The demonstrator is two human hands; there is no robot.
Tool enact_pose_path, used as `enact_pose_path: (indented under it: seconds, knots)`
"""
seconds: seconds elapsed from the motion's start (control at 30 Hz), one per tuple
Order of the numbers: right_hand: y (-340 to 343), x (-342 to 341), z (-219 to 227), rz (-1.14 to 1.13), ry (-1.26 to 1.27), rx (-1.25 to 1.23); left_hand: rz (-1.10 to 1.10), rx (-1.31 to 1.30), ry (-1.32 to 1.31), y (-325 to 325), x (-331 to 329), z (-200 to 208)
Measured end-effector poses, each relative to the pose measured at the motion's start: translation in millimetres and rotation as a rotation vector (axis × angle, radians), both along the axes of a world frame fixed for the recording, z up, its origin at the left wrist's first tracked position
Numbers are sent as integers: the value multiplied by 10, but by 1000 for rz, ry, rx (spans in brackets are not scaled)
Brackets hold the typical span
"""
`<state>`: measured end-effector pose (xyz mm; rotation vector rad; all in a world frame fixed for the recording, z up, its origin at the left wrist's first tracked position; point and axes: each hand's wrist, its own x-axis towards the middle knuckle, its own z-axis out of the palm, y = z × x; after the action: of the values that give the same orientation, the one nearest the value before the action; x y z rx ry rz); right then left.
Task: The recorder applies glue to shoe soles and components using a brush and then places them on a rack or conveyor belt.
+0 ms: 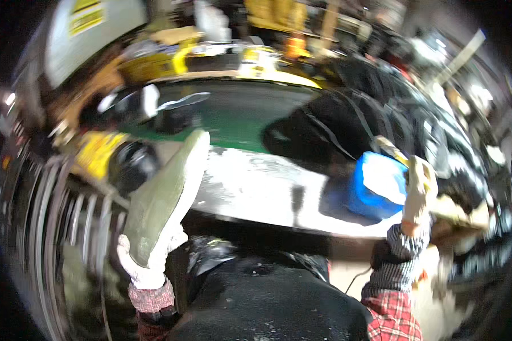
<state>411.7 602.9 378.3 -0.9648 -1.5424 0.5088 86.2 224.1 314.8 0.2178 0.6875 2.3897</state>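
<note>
My left hand, in a pale glove, grips the lower end of an olive-green shoe-shaped piece with a pale edge, held tilted upward left of the bench. Across the bench to the right, my right hand, also gloved, is closed beside a blue tub with a white inside or top. A short brush-like tool with a tan end and a yellow band reaches from that hand over the tub's far rim. Motion blur hides its exact kind.
A workbench has a bright, worn near part and a green far part. Dark fabric or bags heap on its right. A yellow-and-black container stands left, above metal bars. A yellow bin sits at the back.
</note>
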Motion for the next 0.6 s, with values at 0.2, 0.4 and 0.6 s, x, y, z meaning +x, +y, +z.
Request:
enact_pose_path:
  seconds: [0.2,0.4,0.6]
  knots:
    - [460,827,-361,-125,-576,-135,-354,-51,-271,828,-98,-469]
    - [20,1001,-138,-26,-114,-254,-519,-121,-588,376,112,-853]
    - [-753,-488,-58,435,-115,-251,-699,-138,-563,349,42,-1016]
